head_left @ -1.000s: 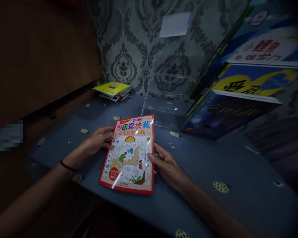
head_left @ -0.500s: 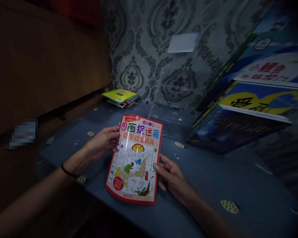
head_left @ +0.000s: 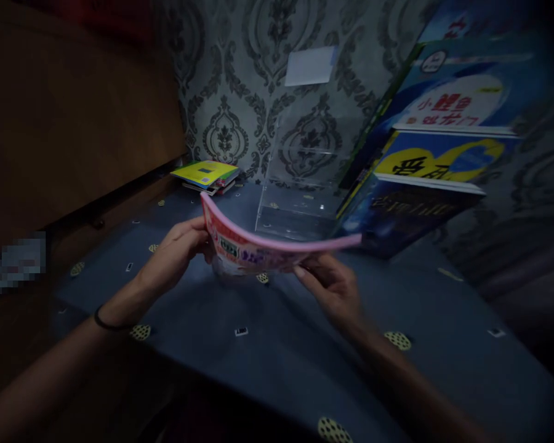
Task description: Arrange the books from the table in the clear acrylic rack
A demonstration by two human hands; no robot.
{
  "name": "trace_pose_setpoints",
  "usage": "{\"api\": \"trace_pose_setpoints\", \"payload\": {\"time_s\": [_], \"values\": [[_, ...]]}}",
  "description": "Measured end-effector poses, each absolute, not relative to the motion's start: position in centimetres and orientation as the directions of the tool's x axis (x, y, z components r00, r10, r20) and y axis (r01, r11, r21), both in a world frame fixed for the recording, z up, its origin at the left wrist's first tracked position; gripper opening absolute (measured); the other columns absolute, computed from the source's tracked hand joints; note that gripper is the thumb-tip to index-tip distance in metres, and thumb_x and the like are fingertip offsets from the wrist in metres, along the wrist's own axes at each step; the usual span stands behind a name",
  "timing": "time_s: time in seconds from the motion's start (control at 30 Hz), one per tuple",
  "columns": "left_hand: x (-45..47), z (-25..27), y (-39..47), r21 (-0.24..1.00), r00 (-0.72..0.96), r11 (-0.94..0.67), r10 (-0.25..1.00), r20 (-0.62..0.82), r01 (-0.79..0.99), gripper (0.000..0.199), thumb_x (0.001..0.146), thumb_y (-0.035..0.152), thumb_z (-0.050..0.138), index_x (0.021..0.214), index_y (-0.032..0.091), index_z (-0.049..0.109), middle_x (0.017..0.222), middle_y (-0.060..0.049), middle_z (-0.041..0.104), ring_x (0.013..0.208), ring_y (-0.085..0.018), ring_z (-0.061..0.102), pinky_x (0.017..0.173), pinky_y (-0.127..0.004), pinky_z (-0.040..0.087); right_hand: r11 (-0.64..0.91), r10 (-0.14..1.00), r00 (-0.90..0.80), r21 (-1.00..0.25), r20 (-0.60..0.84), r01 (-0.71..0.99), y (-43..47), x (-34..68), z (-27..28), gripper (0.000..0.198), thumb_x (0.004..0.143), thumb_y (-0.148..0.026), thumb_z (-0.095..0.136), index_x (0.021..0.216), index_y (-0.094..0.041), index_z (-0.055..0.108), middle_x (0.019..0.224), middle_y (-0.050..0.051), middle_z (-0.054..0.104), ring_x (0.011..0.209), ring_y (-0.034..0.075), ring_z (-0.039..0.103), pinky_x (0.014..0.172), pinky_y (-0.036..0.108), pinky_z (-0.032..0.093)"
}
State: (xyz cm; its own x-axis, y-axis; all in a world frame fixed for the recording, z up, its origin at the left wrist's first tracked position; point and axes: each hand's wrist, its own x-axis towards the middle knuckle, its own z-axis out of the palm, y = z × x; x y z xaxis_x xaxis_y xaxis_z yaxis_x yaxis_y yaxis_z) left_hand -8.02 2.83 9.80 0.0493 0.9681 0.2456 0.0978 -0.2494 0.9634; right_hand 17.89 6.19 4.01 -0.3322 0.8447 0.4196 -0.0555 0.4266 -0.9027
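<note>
Booklet (head_left: 258, 253) — foreshortened, its print blurred — gripped at opposite sides by both hands (head_left: 175, 255) (head_left: 335, 288).

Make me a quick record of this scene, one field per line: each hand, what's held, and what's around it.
left hand: holds the booklet by its left side
right hand: holds its right side
booklet: bowed, pink edge uppermost, cover blurred
stand: see-through, beyond the booklet
stack: yellow book on top, far left on the table
picture books: upright in tiers, leaning, right of the stand
</note>
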Motion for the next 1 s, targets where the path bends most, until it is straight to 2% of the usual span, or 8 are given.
{"api": "trace_pose_setpoints", "payload": {"time_s": [0.13,0.2,0.4,0.57,0.63,0.8,0.9,1.0], "values": [[-8.8,7.9,1.7,0.876,0.261,-0.395,0.908,0.327,0.277,0.024,0.087,0.029,0.049,0.075,0.019,0.067,0.083,-0.005,0.061,0.081,-0.019,0.056,0.077,-0.034,0.048,0.628,0.705,-0.445,-0.778,0.552,0.03,5.7,18.8,1.9,0.009,0.091,-0.029,0.064,0.095,-0.028,0.072,0.108,0.008,0.074,0.108,0.028,0.067,0.097,0.054,0.053],[-9.1,6.7,0.9,0.823,0.379,-0.445,0.872,0.308,0.354,0.028,0.092,0.03,0.043,0.077,0.02,0.064,0.088,-0.005,0.059,0.085,-0.02,0.057,0.081,-0.036,0.048,0.707,0.616,-0.533,-0.706,0.579,0.051,5.5,19.1,0.5,0.019,0.092,-0.017,0.056,0.097,-0.027,0.072,0.109,0.008,0.074,0.112,0.027,0.066,0.097,0.056,0.053],[-10.1,3.5,-1.3,0.687,0.6,-0.514,0.788,0.14,0.514,0.024,0.1,0.025,0.034,0.092,0.022,0.057,0.105,-0.007,0.061,0.101,-0.023,0.056,0.092,-0.039,0.048,0.786,0.478,-0.752,-0.602,0.453,0.137,5.0,20.1,-2.0,0.029,0.094,-0.011,0.049,0.11,-0.024,0.069,0.123,0.011,0.07,0.124,0.025,0.059,0.098,0.053,0.053],[-11.2,1.9,-2.4,0.702,0.58,-0.486,0.805,0.127,0.521,0.025,0.103,0.027,0.032,0.098,0.024,0.056,0.123,-0.009,0.057,0.119,-0.024,0.052,0.102,-0.041,0.045,0.828,0.497,-0.787,-0.47,0.366,0.305,4.5,19.5,-1.0,0.03,0.093,-0.014,0.05,0.112,-0.024,0.07,0.12,0.011,0.073,0.118,0.031,0.062,0.104,0.066,0.041],[-11.3,1.6,-2.7,0.694,0.573,-0.49,0.808,0.135,0.527,0.024,0.103,0.026,0.032,0.101,0.024,0.056,0.126,-0.009,0.056,0.123,-0.024,0.051,0.106,-0.041,0.043,0.808,0.51,-0.789,-0.506,0.341,0.303,4.3,17.9,-0.3,0.034,0.091,-0.013,0.052,0.117,-0.026,0.069,0.121,0.009,0.072,0.118,0.03,0.062,0.11,0.065,0.036],[-11.2,1.5,-3.0,0.629,0.574,-0.499,0.812,0.101,0.596,0.026,0.101,0.023,0.032,0.099,0.023,0.058,0.116,-0.008,0.06,0.112,-0.024,0.055,0.102,-0.04,0.045,0.73,0.477,-0.829,-0.657,0.292,0.189,4.8,12.1,0.7,0.052,0.091,-0.007,0.046,0.139,-0.026,0.055,0.127,0.009,0.069,0.119,0.027,0.062,0.108,0.055,0.042],[-11.3,1.4,-3.0,0.591,0.578,-0.514,0.81,0.096,0.622,0.025,0.1,0.021,0.034,0.1,0.023,0.059,0.114,-0.008,0.061,0.11,-0.024,0.056,0.103,-0.041,0.044,0.731,0.477,-0.835,-0.652,0.276,0.202,5.8,10.0,0.5,0.05,0.094,-0.011,0.048,0.143,-0.021,0.051,0.129,0.012,0.068,0.122,0.028,0.061,0.111,0.056,0.04],[-11.6,1.2,-3.0,0.571,0.594,-0.556,0.792,0.144,0.604,0.023,0.1,0.017,0.036,0.105,0.024,0.058,0.122,-0.008,0.059,0.119,-0.023,0.054,0.103,-0.039,0.045,0.739,0.536,-0.813,-0.593,0.229,0.321,7.2,10.0,-0.3,0.044,0.098,-0.015,0.045,0.141,-0.019,0.053,0.137,0.013,0.064,0.131,0.026,0.057,0.117,0.056,0.033]]}}
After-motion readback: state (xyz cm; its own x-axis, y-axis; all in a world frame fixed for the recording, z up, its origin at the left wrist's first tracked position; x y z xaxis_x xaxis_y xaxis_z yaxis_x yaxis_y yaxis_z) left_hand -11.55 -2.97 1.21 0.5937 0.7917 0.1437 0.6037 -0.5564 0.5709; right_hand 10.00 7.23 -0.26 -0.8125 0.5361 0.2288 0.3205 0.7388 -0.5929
